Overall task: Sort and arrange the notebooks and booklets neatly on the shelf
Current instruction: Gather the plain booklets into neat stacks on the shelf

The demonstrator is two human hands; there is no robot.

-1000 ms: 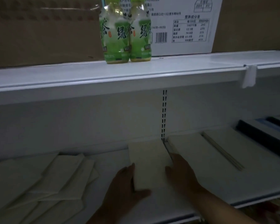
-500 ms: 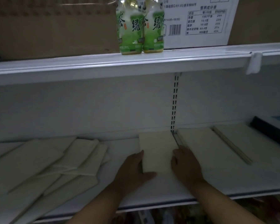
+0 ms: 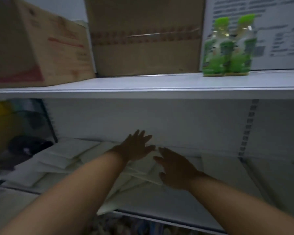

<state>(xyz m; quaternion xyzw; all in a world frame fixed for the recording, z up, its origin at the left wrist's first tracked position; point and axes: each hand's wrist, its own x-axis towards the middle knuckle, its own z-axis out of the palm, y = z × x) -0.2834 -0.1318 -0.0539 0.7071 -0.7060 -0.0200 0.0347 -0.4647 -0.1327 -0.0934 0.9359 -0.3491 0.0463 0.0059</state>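
**Open hands over the scattered booklets, lower shelf**

Frame centre: left hand (image 3: 136, 146) and right hand (image 3: 175, 168) are both wide open, fingers straight and fanned, gripping nothing. They sit close together, thumbs nearly meeting, above the pale booklets (image 3: 66, 155) strewn on the lower shelf (image 3: 176, 206). Blur and dim light hide whether the palms touch paper.

Likely reason for the pose: spread palms suit sweeping or sliding thin sheets together, not lifting a single one. Judged step: starting on the untidy heap.

Booklets: thin, flat, rectangular, cream to off-white, with matt paper covers. They lie at mixed angles and overlap, from left of centre to under the hands. One corner overhangs the shelf's front lip at lower centre. Right of the hands a squared stack (image 3: 217, 167) lies flat, edges parallel to the shelf back, near the slotted upright (image 3: 249, 126). It reads as the sorted side, so the loose ones probably belong beside it.

Shelving: white painted metal, smooth, with a faint sheen.

Upper shelf (image 3: 143, 85):
- Upper left, a brown cardboard box (image 3: 32, 48) with red print.
- Top centre, a taped carton (image 3: 146, 39).
- Upper right, two green tea bottles (image 3: 227, 48) in clear plastic with green caps, standing upright side by side before a white printed box (image 3: 275, 31).

Far left of the frame: dark blurred items, not identifiable.
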